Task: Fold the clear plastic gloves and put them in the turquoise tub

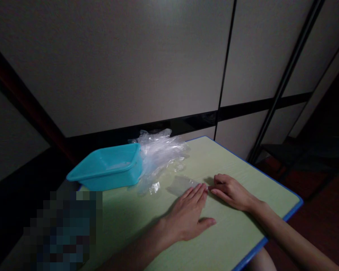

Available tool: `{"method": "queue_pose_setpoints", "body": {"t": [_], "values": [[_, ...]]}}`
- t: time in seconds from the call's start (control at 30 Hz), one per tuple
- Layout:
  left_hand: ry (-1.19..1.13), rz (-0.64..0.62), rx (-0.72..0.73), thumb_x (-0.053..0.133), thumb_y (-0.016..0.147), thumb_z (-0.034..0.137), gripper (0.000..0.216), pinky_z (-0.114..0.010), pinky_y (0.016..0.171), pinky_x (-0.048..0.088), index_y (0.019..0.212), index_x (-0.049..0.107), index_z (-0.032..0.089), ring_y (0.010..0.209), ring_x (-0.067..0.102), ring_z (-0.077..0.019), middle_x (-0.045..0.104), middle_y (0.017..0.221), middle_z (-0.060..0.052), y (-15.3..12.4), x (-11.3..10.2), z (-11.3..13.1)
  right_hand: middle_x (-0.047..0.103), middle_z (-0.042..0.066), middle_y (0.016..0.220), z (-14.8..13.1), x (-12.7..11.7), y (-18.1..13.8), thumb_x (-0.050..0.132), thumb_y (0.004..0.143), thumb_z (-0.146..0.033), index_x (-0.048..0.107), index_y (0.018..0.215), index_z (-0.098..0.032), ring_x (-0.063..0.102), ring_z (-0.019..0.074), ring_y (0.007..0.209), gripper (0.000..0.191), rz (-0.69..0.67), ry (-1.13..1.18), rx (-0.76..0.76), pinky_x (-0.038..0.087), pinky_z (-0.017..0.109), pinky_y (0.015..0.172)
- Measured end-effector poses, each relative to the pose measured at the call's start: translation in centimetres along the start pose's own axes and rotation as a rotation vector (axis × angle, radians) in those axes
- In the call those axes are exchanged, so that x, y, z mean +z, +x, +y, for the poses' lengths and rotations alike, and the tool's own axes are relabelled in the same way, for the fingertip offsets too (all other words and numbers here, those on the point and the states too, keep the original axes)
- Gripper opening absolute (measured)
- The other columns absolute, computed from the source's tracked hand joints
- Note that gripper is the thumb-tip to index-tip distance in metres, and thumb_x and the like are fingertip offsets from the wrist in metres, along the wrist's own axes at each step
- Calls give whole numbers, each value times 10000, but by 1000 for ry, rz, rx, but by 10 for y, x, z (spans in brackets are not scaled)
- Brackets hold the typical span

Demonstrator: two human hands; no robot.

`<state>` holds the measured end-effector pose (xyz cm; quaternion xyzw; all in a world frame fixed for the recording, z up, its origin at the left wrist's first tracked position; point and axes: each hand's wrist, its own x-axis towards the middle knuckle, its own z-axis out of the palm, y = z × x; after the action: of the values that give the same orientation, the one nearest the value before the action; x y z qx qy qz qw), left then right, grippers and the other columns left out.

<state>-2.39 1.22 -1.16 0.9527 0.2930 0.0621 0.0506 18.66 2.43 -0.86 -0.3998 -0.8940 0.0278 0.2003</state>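
Observation:
A small clear plastic bag (180,184) lies flat on the pale green table (231,233). My left hand (188,214) rests on the right part of this bag, palm down, with fingers stretched out and the thumb apart. Just to the right, my right hand (228,192) has its fingers curled, thumb and forefinger together at the bag's right edge; the pinched spot is very small. Beyond my left hand spreads a loose pile of clear plastic bags (161,150), crinkled and shiny.
A turquoise plastic basin (110,177) stands at the table's far left, touching the pile, with something pale inside. Blue edging (290,210) runs round the table. Behind rises a pale panelled wardrobe (147,67). A dark chair (299,158) is at right. The lower left is pixelated.

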Motion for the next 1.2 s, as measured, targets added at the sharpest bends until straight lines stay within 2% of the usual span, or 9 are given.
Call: {"method": "queue_pose_setpoints", "body": {"t": [0.3,0.4,0.53,0.73,0.9,1.03,1.2], "values": [[25,-11,24,207,870,581,696,-327,1071,100,1351,211,77,1321,62,-199,127,1439,-113,-1,-1,-1,477,56,714,-2,-2,-1,258,922,-367,603,730,-147,442,161,690,453,15,11,17,349,296,655],[28,-20,17,220,868,581,683,-330,1070,103,1354,207,101,1320,66,-202,123,1442,-102,-1,-2,0,485,64,729,-2,-4,-2,231,926,-372,615,843,-135,452,169,702,458,43,34,12,357,297,661],[29,-28,7,243,870,570,666,-347,1065,115,1356,206,116,1320,75,-207,144,1438,-105,-1,-5,2,480,53,735,-3,-4,-2,247,921,-391,610,974,-161,457,165,693,433,9,28,-3,361,291,657],[1,-6,18,263,871,555,648,-363,1059,134,1346,238,115,1319,84,-212,154,1436,-107,-1,-5,2,478,49,725,-2,-1,-1,280,916,-388,635,831,-154,458,156,671,434,-13,-7,26,360,291,642],[-19,-1,-12,294,850,587,654,-418,1056,110,1362,210,190,1319,53,-247,141,1443,-66,-2,-4,1,484,53,730,-2,-1,-1,284,919,-368,622,819,-153,466,159,691,413,-2,-12,19,363,291,657],[-20,-25,-39,310,855,568,647,-400,1057,112,1359,219,174,1320,51,-236,130,1444,-81,-3,-7,-8,486,54,731,-2,-1,-1,282,921,-350,618,806,-154,464,159,693,405,-6,-11,12,364,287,655],[16,-37,-142,281,882,527,596,-399,1054,117,1355,229,168,1319,66,-225,136,1441,-93,-6,-9,-28,491,50,730,-2,-1,-1,283,923,-347,617,829,-151,469,155,690,398,-4,-1,14,366,281,643]]}}
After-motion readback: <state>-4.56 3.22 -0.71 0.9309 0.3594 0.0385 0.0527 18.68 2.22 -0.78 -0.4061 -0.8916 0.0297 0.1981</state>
